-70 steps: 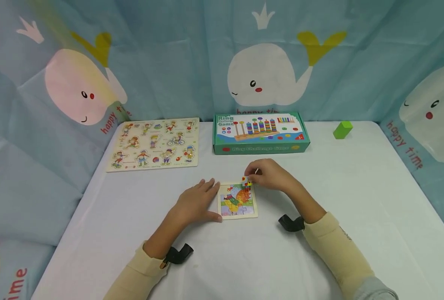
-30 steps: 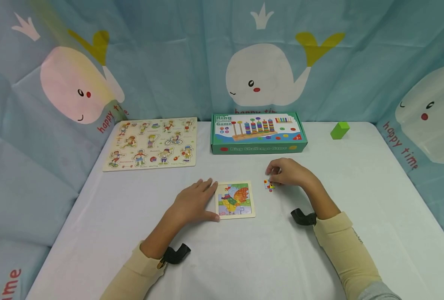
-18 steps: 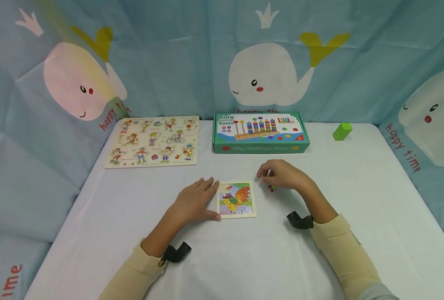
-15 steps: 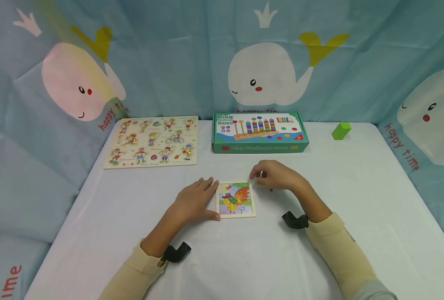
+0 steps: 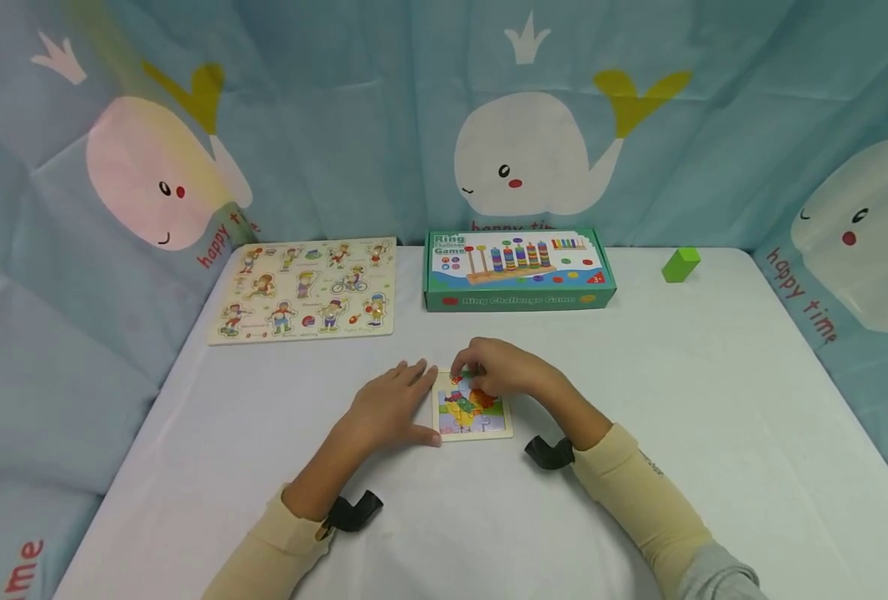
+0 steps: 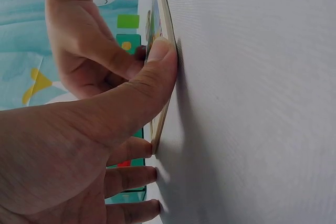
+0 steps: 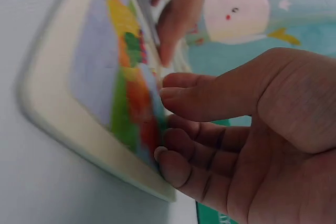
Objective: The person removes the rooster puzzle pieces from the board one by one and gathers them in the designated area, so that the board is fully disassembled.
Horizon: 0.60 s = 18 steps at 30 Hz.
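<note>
On the white table lies a small square puzzle (image 5: 471,417) with a colourful bird picture in a pale frame, its thin edge (image 6: 163,19) nearest in the left wrist view. The left hand (image 5: 387,408) rests at its left side, thumb at the lower left corner and spread fingers near the upper left. The right hand (image 5: 506,367) is over the puzzle's upper part, hiding some of it. In the right wrist view, this hand (image 7: 262,124) has loosely bent fingers at the picture's surface, with no loose piece visible between them. The patterned piece seen earlier is not visible.
Behind lie a wooden picture board (image 5: 305,292) at the left and a green Ring Challenge Game box (image 5: 519,271) in the middle. A green block (image 5: 680,265) stands at the back right. A whale-print curtain (image 5: 384,117) surrounds the table's back and sides.
The right hand carried a patterned piece from the puzzle to the table at its right and left it there, then came back leftward over the puzzle. The left hand stays in place.
</note>
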Available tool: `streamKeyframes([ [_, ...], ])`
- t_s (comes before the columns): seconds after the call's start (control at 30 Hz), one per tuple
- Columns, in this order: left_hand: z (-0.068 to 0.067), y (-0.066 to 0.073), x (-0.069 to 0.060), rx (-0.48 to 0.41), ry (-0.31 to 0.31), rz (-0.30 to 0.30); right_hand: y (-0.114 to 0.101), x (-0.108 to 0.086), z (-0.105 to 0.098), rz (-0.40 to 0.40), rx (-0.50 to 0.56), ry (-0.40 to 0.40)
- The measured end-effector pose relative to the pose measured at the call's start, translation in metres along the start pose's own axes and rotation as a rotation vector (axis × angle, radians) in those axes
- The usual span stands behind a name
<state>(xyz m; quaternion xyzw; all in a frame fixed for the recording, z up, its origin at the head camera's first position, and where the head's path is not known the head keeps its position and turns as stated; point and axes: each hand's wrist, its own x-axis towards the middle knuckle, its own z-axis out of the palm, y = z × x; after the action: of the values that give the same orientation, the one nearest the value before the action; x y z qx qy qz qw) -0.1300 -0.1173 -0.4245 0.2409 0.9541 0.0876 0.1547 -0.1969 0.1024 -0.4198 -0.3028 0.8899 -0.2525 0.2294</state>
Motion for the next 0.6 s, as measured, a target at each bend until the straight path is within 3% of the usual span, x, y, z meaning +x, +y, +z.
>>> streamKeyframes([
  [0.33,0.0018,-0.0011,0.0008,0.008,0.009,0.012,-0.0022,-0.0003,0.0067,0.015,-0.007,0.025],
  [0.6,0.0017,-0.0003,0.0008,0.012,0.007,0.011,-0.0023,-0.0023,0.0061,0.058,0.034,0.002],
])
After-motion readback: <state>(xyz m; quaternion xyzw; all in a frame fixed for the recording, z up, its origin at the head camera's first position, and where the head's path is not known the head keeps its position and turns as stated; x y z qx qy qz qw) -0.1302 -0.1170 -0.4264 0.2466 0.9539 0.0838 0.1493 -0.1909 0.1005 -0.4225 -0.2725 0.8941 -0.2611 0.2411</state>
